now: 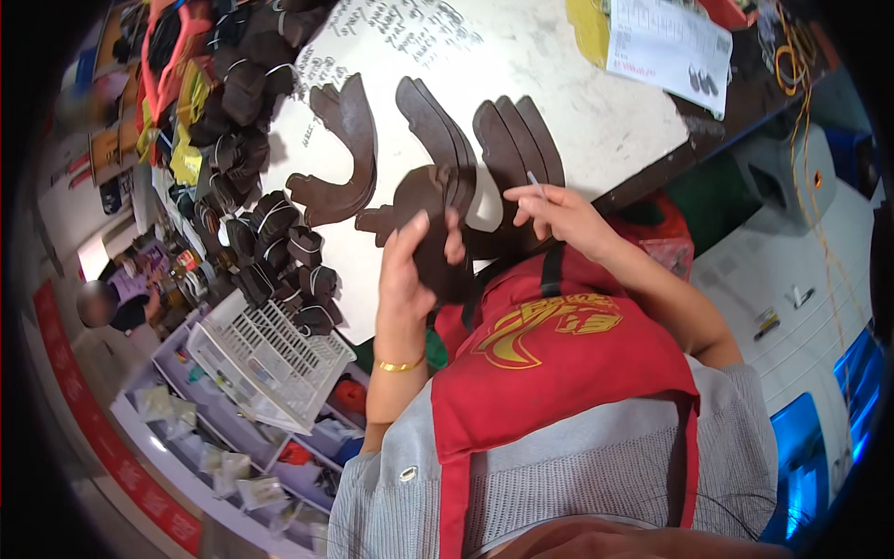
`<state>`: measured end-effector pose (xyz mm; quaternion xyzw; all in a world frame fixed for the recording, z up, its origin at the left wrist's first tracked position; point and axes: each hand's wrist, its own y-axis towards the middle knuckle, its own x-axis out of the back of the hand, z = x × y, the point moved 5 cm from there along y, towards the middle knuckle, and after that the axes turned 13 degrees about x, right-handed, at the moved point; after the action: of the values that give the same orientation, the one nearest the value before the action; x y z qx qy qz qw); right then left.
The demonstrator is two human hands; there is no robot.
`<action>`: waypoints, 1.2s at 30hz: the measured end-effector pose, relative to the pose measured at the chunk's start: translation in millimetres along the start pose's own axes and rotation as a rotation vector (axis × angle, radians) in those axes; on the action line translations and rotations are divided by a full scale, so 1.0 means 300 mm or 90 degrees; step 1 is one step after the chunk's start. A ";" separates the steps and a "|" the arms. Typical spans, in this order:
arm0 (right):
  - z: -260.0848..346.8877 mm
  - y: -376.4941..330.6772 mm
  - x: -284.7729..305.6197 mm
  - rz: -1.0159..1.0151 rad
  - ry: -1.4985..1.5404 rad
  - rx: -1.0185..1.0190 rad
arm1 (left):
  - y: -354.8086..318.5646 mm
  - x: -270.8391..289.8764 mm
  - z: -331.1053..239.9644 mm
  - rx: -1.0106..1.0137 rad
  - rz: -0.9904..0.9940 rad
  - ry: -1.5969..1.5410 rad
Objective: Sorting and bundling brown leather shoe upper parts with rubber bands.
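Left hand (410, 270) grips a dark brown cut piece (430, 233), thumb and fingers clamped on it, lifted just off the white table (577, 102) at its near edge. Right hand (563, 216) pinches a thin pen (537, 184), tip over the piece. More curved pieces (345, 158) lie fanned behind; a white basket (265, 363) sits left.

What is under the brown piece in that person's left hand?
The left hand lifts a dark brown cut piece. Under it lie more brown pieces fanned on the white table. The piece and hand cover the table right beneath, so anything else there is hidden.
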<state>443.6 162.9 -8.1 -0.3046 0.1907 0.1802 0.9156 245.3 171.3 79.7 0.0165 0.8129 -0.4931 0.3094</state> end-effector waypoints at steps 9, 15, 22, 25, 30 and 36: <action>0.305 -0.045 -0.355 0.194 0.201 0.072 | -0.346 -0.125 0.003 0.047 -0.115 0.402; 0.129 0.084 -0.449 0.236 0.068 -0.186 | -0.483 0.029 -0.140 -0.135 -0.283 0.869; 0.312 0.446 -0.686 0.276 0.056 0.027 | -0.505 0.190 -0.453 -0.159 -0.404 0.638; 0.273 0.517 -0.680 0.264 0.095 0.036 | -0.436 0.264 -0.525 -0.231 -0.180 0.272; 0.361 0.466 -0.807 0.513 -0.418 0.478 | -0.281 0.345 -0.592 -0.260 0.040 -0.122; 0.615 0.643 -0.840 0.662 -0.584 0.031 | -0.193 0.310 -0.617 -0.524 0.055 -0.341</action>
<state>184.4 369.3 150.0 -0.0459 -0.0906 0.7020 0.7049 60.8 266.1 136.8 -0.2006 0.8309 -0.1047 0.5084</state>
